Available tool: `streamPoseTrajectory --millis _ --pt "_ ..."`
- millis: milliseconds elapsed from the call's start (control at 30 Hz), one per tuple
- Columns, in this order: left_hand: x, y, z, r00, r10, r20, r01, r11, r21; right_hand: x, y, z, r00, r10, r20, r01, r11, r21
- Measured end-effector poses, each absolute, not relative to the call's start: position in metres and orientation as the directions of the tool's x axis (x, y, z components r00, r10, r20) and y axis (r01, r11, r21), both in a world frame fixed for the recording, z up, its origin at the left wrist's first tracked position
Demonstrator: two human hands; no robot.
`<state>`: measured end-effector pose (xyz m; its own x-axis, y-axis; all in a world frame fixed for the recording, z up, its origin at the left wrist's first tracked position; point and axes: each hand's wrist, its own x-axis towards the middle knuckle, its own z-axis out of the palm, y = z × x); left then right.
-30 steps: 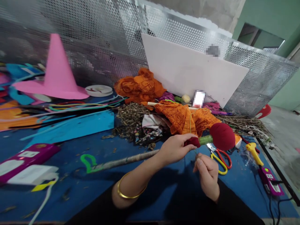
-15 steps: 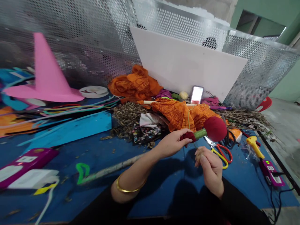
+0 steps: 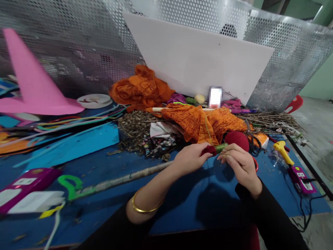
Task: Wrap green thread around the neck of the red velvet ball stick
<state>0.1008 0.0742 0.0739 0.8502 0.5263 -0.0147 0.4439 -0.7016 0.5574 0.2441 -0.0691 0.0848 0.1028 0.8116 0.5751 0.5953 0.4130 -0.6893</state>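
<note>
My left hand (image 3: 191,158) grips the dark red cloth just behind a band of green thread (image 3: 221,147) wound around the neck of a red stuffed ball (image 3: 236,139). My right hand (image 3: 238,163) pinches at that green band from the right, its fingers closed on the thread. The ball sits at the end of a long stick (image 3: 117,180) that runs back to the left over the blue table (image 3: 182,208). A thin green thread leads up from the band toward the orange cloth (image 3: 200,121).
Behind the hands lie orange cloths, patterned scraps and dry twigs (image 3: 270,121). A white board (image 3: 197,64) leans on perforated metal fencing. Scissors (image 3: 253,140), a yellow glue gun (image 3: 283,151) and a purple power strip (image 3: 301,177) are right; pink cone hat (image 3: 28,86) and blue foam sheets (image 3: 75,142) left.
My right hand rose from below the ball up to the green band and now touches it. The view shifted, so everything slid left and down slightly.
</note>
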Motion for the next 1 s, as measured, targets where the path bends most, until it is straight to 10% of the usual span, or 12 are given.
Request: streamPoseTrajectory --millis 400,1000 --pt "0.1 0.062 0.073 0.891 0.452 -0.042 0.407 -0.756 0.513 0.251 -0.061 0.079 0.119 0.838 0.533 0.451 0.432 -0.781" --pt "0.101 0.043 0.061 0.926 0.352 0.138 0.353 -0.935 0.017 0.247 -0.05 0.069 0.277 0.833 0.478 0.58 0.252 -0.775"
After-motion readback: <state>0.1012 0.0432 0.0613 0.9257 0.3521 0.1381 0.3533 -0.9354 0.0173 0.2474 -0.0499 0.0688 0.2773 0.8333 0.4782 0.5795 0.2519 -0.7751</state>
